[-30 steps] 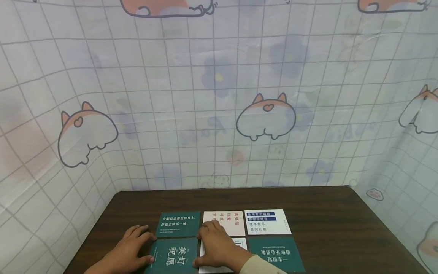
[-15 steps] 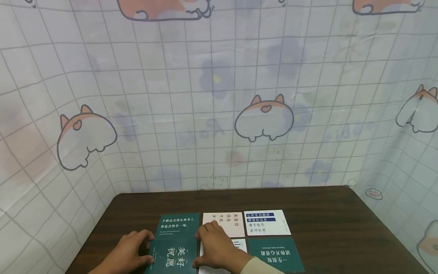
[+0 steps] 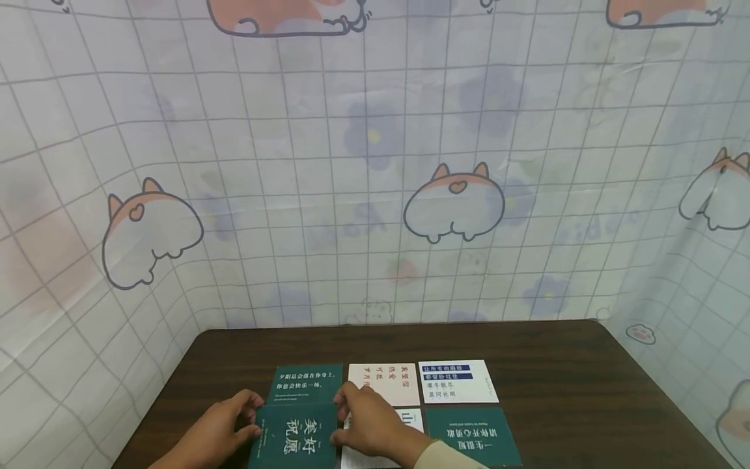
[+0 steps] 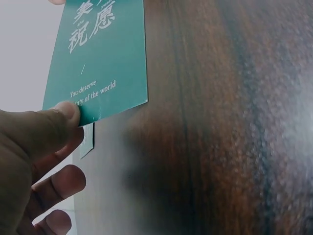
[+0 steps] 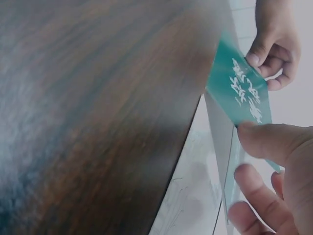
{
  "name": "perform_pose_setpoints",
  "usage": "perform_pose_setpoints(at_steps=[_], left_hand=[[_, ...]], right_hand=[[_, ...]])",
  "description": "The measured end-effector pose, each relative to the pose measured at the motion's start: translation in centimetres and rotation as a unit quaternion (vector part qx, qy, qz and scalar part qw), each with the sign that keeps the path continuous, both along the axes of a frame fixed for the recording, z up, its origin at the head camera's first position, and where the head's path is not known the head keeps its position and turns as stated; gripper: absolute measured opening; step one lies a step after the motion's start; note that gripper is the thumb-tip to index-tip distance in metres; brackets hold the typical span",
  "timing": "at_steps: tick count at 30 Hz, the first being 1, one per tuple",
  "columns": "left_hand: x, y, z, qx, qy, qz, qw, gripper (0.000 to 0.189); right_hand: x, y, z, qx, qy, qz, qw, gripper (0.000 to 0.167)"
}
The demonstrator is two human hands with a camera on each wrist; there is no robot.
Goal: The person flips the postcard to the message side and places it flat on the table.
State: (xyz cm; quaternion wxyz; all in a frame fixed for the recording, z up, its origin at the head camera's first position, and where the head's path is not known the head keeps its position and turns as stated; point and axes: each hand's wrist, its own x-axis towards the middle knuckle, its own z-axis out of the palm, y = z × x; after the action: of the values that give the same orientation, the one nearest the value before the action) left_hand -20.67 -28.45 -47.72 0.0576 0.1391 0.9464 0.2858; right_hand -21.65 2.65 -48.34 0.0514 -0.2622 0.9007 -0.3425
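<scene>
A green card (image 3: 295, 438) with white Chinese characters is raised off the table, pinched between both hands. On its left edge, my left hand (image 3: 219, 426) grips with thumb on top. My right hand (image 3: 372, 423) pinches the opposite edge. In the left wrist view the left thumb (image 4: 66, 110) lies over a corner of the card's small English print. From the right wrist view the card (image 5: 239, 88) stands tilted above the table, held at two sides. A white card (image 3: 416, 417) lies partly hidden beneath my right hand.
Behind the held card lies another green card (image 3: 307, 381). A pale card with red characters (image 3: 392, 381) and a white card with blue bars (image 3: 459, 384) continue that row. One more green card (image 3: 471, 433) sits front right. All lie on the dark wooden table (image 3: 562, 391), before a patterned curtain (image 3: 328, 195).
The left fingers have drawn in from lying spread beside the green card to pinching its edge. The card has risen from the table between both hands.
</scene>
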Motion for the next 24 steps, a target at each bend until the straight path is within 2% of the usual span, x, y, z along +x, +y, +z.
perform_pose_setpoints(at_steps=[5, 7, 16, 20, 24], left_hand=[[0.2, -0.4, 0.2, 0.013, 0.003, -0.007, 0.9999, 0.038], [0.3, -0.5, 0.3, 0.018, 0.001, -0.006, 0.9998, 0.036], [0.7, -0.7, 0.8, 0.068, -0.032, -0.006, 0.9972, 0.037], [0.6, -0.9, 0.9, 0.092, -0.051, 0.012, 0.9944, 0.045], [0.7, -0.8, 1.1, 0.087, -0.042, 0.034, 0.9947, 0.033]], right_hand=[[0.1, -0.2, 0.1, -0.078, -0.073, -0.009, 0.9943, 0.035], [0.1, -0.3, 0.2, -0.094, -0.088, -0.015, 0.9916, 0.033], [0.2, -0.3, 0.5, -0.104, -0.119, -0.023, 0.9873, 0.031], [0.2, -0.1, 0.8, -0.119, -0.131, -0.026, 0.9839, 0.028], [0.1, 0.0, 0.8, -0.130, -0.120, -0.021, 0.9840, 0.016]])
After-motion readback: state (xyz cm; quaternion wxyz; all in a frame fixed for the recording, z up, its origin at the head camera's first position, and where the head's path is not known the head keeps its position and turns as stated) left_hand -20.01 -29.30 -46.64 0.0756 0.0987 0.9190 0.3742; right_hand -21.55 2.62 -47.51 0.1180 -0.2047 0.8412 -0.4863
